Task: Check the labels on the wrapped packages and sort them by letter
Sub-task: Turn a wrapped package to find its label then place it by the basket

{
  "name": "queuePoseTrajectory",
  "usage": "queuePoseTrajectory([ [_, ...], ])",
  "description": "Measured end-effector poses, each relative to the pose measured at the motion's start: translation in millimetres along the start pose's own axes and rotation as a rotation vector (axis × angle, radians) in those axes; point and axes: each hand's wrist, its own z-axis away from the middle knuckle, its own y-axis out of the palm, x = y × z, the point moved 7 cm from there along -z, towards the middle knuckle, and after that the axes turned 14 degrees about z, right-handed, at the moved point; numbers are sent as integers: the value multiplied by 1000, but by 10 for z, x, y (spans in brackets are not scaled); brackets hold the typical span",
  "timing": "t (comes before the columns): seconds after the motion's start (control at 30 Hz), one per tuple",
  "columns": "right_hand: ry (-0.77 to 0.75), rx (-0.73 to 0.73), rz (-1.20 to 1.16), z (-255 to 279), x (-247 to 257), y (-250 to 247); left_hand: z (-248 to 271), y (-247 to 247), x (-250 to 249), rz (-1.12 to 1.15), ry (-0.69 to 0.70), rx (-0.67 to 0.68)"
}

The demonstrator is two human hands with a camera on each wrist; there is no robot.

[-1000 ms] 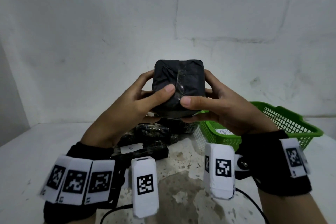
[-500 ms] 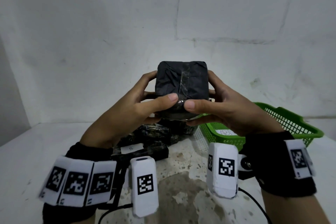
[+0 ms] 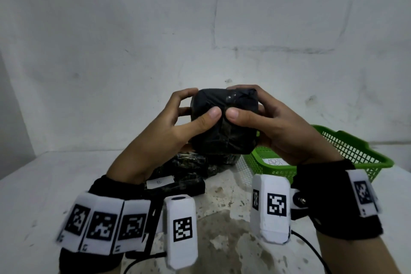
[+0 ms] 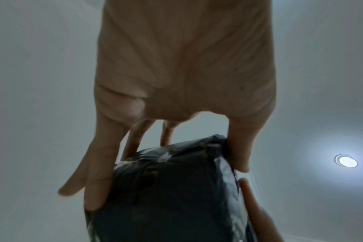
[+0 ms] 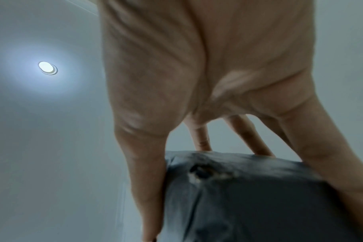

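A boxy package in black wrap [image 3: 224, 122] is held up above the table between both hands. My left hand [image 3: 178, 122] grips its left side, thumb on the near face and fingers curled behind. My right hand [image 3: 273, 127] grips the right side the same way. No label shows on the faces turned to me. The left wrist view shows the glossy black package [image 4: 170, 188] pinched between fingers and thumb. In the right wrist view the package [image 5: 249, 196] sits between thumb and fingers. Under it lies a pile of black packages [image 3: 184, 169], one with a white label [image 3: 159, 182].
A green mesh basket [image 3: 355, 153] stands at the right on the white table [image 3: 33, 184], with a white lettered paper [image 3: 274, 161] inside. A white wall rises close behind. Wrist bands with printed markers and cables hang near the front edge.
Both hands have turned the package, tipping its top away, so a different face with crossed folds now faces me. The grip is kept on both sides.
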Motion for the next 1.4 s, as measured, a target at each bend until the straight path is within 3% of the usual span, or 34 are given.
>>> queuePoseTrajectory([
  [0.37, -78, -13, 52, 4, 73, 17, 27, -21, 7, 50, -90, -10],
  [0.57, -6, 48, 12, -17, 64, 79, -29, -63, -20, 92, -13, -72],
  [0.73, -79, 45, -9, -2, 96, 54, -66, -30, 66, 63, -52, -99],
  [0.93, -20, 34, -30, -36, 12, 28, -46, -5, 16, 33, -23, -52],
  [1.4, -56, 36, 49, -17, 37, 50, -26, 25, 12, 75, -23, -52],
])
